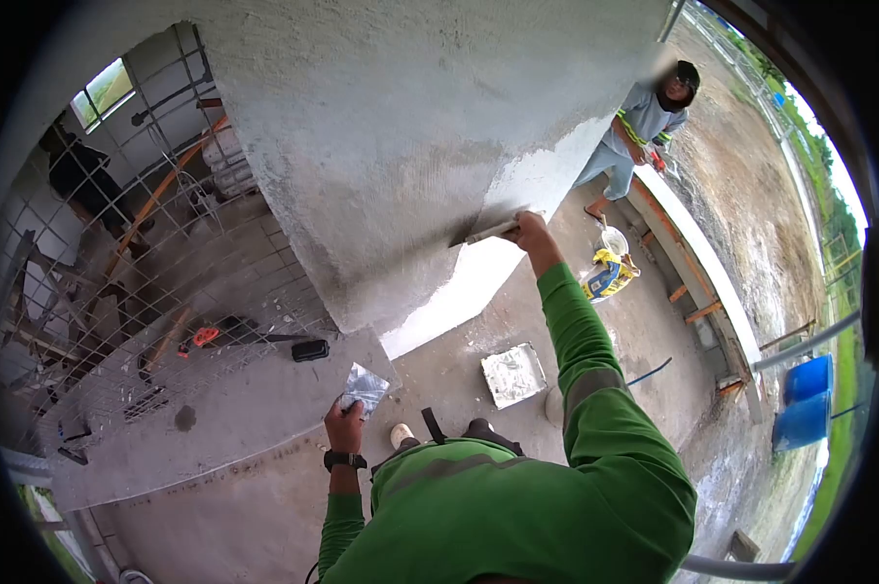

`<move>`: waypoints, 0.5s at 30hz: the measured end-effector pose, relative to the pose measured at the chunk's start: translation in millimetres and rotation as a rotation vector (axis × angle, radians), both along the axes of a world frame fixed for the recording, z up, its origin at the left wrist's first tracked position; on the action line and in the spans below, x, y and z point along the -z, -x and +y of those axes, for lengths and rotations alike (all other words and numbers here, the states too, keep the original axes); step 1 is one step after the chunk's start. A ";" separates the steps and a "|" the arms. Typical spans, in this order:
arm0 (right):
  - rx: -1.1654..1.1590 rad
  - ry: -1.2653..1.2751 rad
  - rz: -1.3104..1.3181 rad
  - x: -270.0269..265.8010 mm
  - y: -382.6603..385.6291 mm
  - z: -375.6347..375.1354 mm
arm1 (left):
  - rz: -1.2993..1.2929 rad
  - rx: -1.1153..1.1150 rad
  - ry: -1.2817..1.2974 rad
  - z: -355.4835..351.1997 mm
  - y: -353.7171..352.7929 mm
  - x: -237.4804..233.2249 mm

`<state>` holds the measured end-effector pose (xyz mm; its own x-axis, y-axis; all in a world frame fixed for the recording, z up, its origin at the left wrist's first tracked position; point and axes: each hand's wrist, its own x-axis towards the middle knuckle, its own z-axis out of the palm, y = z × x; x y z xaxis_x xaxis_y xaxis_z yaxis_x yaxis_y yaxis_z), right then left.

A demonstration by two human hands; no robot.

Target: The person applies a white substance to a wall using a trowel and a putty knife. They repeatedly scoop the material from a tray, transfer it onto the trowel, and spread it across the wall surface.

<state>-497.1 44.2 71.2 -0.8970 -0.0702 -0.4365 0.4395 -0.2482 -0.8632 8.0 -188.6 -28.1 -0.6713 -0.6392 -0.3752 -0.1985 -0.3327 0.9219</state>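
My right hand (pixel 531 232) is closed round a flat trowel (pixel 488 232), which lies against the grey wall (pixel 362 146) at the edge of a bright white coated patch (pixel 459 292). Lower down, my left hand (pixel 344 428) grips a flat plate (pixel 365 386) with a silvery, smeared surface, held below the wall's bottom edge. Between my arms, a square tray (pixel 513 376) with white material in it rests on the floor.
At upper right a person (pixel 644 122) sits by a low ledge (pixel 707 253). A yellow and blue bag (pixel 610 274) lies near them. Wire mesh (pixel 157 195) stands at left, another person (pixel 84 180) behind it. A black case (pixel 310 350) lies on the slab.
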 end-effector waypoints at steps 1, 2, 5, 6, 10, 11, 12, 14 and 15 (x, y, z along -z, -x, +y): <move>-0.015 0.003 0.048 -38.4 -0.8 -1.7 | 0.003 0.024 0.000 1.0 10.8 3.1; -0.042 0.011 0.102 -71.1 5.6 -1.4 | 0.038 0.038 -0.001 2.9 21.7 11.4; -0.110 0.004 0.214 -194.8 -6.9 -1.2 | 0.020 0.202 0.131 12.4 52.4 -0.6; -0.138 0.015 0.295 -225.4 -7.0 5.4 | 0.010 0.223 0.134 17.5 66.9 0.7; -0.165 0.062 0.591 -306.2 -49.4 46.4 | 0.150 0.455 0.183 50.3 118.3 10.1; -0.072 0.033 0.613 -314.7 -65.8 60.0 | 0.158 0.536 0.210 61.1 138.0 5.2; -0.054 0.081 0.644 -308.9 -79.8 81.3 | 0.141 0.564 0.170 75.2 148.4 -10.5; 0.030 0.133 0.659 -275.6 -110.8 125.7 | 0.218 0.564 0.105 97.8 171.5 5.4; 0.090 0.148 0.628 -248.0 -125.0 145.4 | 0.198 0.578 0.090 107.9 179.9 14.0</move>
